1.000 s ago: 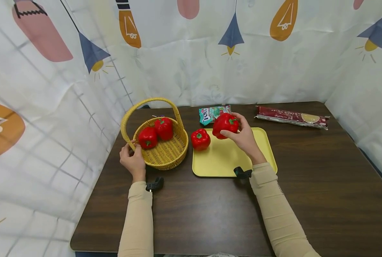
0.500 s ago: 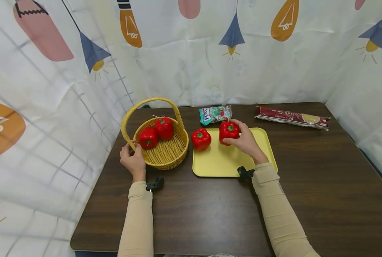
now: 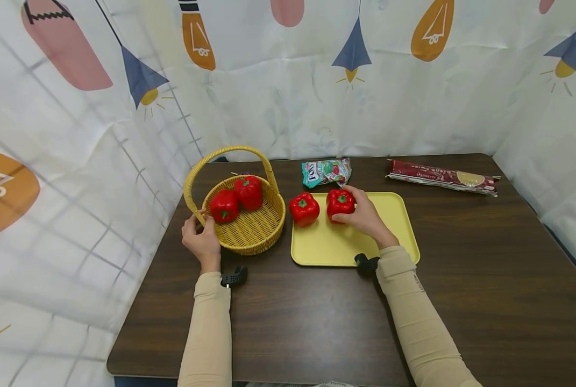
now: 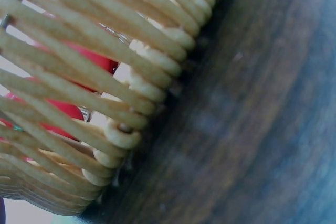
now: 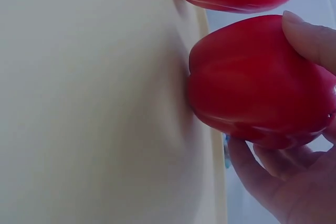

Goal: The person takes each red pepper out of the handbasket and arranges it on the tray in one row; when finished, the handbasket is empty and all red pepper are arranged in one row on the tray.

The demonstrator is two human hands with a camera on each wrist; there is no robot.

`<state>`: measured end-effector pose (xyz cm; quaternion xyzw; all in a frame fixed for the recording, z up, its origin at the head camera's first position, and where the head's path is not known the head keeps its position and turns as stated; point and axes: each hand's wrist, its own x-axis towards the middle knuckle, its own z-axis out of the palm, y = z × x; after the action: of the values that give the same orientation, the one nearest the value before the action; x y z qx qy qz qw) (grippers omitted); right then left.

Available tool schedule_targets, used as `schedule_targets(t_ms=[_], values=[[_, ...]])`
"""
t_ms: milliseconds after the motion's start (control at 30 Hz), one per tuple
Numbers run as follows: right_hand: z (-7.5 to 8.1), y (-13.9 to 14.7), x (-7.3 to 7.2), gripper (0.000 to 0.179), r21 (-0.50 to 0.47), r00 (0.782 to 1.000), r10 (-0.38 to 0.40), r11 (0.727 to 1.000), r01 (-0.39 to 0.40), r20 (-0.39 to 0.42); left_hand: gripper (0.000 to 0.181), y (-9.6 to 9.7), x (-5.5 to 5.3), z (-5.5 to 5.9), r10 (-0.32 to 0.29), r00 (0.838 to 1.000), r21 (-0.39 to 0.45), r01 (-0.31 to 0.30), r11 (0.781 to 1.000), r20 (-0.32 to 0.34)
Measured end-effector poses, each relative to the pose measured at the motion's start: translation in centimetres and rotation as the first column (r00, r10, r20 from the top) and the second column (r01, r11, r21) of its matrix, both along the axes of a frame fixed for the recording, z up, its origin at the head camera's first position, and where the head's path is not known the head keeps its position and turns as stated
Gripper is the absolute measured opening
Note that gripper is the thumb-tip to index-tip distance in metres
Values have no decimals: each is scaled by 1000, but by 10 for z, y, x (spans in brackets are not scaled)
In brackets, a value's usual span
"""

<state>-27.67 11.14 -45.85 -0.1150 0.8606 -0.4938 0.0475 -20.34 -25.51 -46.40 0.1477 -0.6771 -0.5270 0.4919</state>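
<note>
My right hand (image 3: 368,217) grips a red bell pepper (image 3: 340,204), thumb on one side and fingers on the other. That pepper is at the far side of the yellow tray (image 3: 324,248); in the right wrist view its base (image 5: 197,85) is at or just over the surface, and I cannot tell if it touches. Beside it on the tray stands another red bell pepper (image 3: 304,209). On the left, my left hand (image 3: 202,242) holds the yellow wicker basket (image 3: 256,234) where handle meets rim. Two red bell peppers (image 3: 224,206) lie inside. The left wrist view shows only its weave (image 4: 100,72) and the table.
Behind the tray lies a small teal snack packet (image 3: 325,172). A long dark-red packet (image 3: 441,177) is at the back right of the brown table (image 3: 297,322). A printed white curtain (image 3: 404,102) borders the back and sides.
My right hand has lowered the bell pepper from above the tray down to its surface, ending nearer the other pepper. The left hand keeps its hold on the basket.
</note>
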Motion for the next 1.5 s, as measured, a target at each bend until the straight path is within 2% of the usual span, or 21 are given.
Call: schedule_targets(t_ms=[500,1267,1500], values=[[-1,-12,4,87,31,999,24,999,-23,-31,14,1,-1,0,0,1000,17,1,1000,-7],[-1,-15,5,91,28,999,48,998,-49,9,14,1,0,1,-7,1000,17,7,1000,-2],[5,-13,8,94,39,998,66,997,-67,20,14,1,0,2,-3,1000,1,3,1000,-8]])
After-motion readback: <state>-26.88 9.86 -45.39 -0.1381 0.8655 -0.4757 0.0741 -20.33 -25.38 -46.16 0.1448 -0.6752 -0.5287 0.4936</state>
